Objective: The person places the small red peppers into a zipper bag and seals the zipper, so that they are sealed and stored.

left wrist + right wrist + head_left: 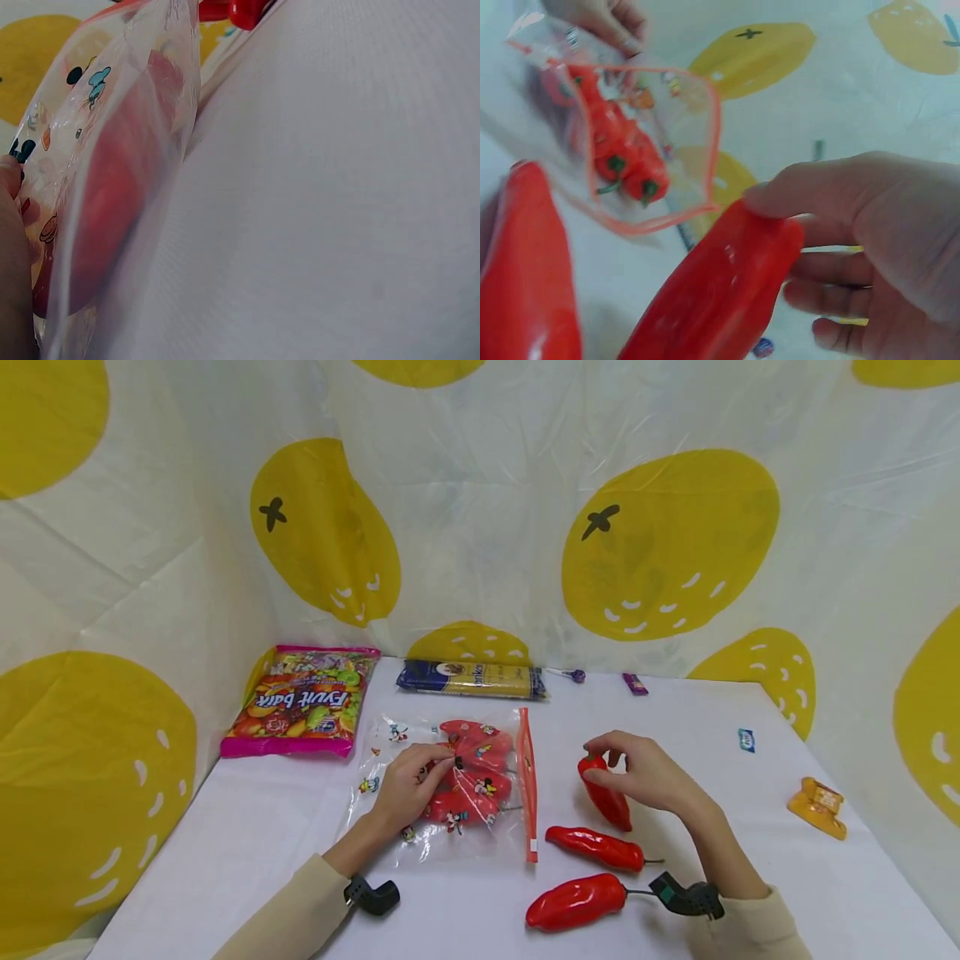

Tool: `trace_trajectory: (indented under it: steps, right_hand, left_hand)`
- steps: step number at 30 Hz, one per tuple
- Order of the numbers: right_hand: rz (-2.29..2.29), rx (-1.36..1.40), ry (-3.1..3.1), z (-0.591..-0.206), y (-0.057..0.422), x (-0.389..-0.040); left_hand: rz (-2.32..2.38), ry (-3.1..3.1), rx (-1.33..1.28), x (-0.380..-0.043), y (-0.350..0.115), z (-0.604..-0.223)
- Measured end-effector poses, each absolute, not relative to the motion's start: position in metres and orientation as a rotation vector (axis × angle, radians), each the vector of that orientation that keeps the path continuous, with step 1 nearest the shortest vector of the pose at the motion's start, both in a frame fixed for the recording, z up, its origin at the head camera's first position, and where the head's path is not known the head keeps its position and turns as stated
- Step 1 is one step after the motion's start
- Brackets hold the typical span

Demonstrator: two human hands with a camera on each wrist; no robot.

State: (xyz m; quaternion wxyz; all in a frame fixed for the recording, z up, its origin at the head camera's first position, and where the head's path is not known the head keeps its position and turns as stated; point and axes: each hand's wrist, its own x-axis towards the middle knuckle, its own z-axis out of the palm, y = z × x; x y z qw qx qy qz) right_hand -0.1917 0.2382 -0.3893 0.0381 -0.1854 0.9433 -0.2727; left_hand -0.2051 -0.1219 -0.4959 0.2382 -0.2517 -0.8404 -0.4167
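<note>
My left hand (410, 783) pinches the upper film of a clear zip bag (527, 802) printed with cartoon figures. Several red peppers (468, 806) lie inside it. The right wrist view shows the bag's orange-edged mouth (717, 127) spread wide, facing right, with green stem ends inside. To the right of the bag, my right hand (648, 772) grips a red pepper (611, 806) by its top end between thumb and fingers; the pepper hangs tilted. Two more long red peppers lie on the table nearer me, one pepper (596, 847) just below the held one and another pepper (577, 903) closer still.
A candy bag (296, 702) lies at the back left, beside a blue and yellow packet (472, 680). Along the back are a lollipop (576, 676) and a purple wrapped sweet (634, 683). A small blue packet (746, 740) and an orange item (817, 807) lie at right.
</note>
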Motion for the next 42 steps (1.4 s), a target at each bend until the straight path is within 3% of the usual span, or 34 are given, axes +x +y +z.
trace_trajectory:
  steps: [20,42]
  right_hand:
    - [-1.249,-0.483,2.915,-0.395,0.237,-0.197]
    - [-1.155,-0.543,2.666,-0.422,0.192,-0.206]
  left_hand:
    - [-1.16,-2.292,-0.71,-0.205,-0.121,-0.495]
    - [-1.153,-2.276,-0.72,-0.205,-0.122,-0.494]
